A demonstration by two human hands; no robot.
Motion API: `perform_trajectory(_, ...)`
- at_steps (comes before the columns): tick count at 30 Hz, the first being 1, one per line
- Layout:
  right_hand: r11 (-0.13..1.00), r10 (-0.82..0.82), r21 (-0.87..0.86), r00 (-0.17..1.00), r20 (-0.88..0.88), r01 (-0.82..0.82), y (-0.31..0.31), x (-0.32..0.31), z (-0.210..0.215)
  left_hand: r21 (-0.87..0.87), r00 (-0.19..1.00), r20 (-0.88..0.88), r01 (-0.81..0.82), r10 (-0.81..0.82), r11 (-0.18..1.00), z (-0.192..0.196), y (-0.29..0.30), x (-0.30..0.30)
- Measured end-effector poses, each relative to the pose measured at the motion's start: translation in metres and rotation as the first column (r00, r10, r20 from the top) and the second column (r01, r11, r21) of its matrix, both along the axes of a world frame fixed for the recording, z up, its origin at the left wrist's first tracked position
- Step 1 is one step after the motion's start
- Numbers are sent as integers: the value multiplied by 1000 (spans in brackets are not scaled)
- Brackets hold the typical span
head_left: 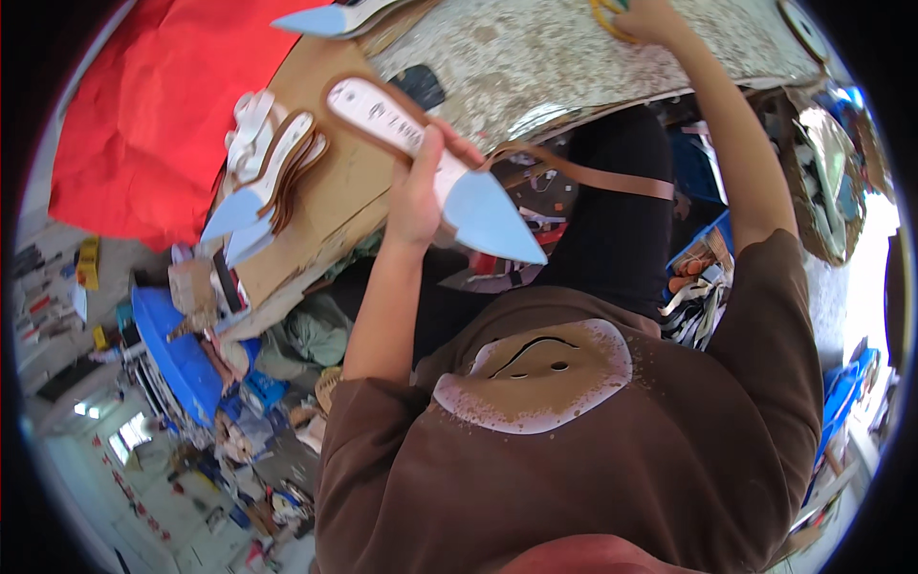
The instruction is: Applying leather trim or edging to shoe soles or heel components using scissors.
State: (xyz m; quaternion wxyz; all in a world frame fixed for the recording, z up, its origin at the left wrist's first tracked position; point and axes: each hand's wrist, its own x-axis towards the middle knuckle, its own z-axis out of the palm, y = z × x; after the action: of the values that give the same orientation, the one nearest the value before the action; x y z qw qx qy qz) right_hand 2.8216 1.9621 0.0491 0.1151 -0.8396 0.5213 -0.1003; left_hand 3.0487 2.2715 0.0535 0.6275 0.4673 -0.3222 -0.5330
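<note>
My left hand [418, 196] grips a shoe insole [488, 215] over my lap, its thumb across the top face. This insole is white at the heel and light blue at the pointed toe, with a brown edging. A loose brown strip [612, 180] trails from its edge across my dark trouser leg. Far off at the upper right, my right hand [655, 21] is closed at a yellow looped thing [612, 19] with a bit of green, partly cut off by the picture's edge; its kind is unclear. Nearer the left lies a stack of similar insoles [273, 177] on cardboard.
Another blue-tipped insole [320, 21] lies at the far edge. A black patch [418, 86] sits on the stained worktable [535, 57]. Red sheeting [153, 115] covers the left side. Below the table are a blue bin [177, 354] and scattered scraps.
</note>
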Motion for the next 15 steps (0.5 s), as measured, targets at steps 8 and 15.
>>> perform_trajectory(8,971,238,-88,939,250,-223,89,-32,-16,-202,920,348,-114,180,973,-11,13,6)
perform_trajectory(15,651,-29,568,731,682,-504,305,-38,-6,-554,587,664,-30,463,832,-37,8,1)
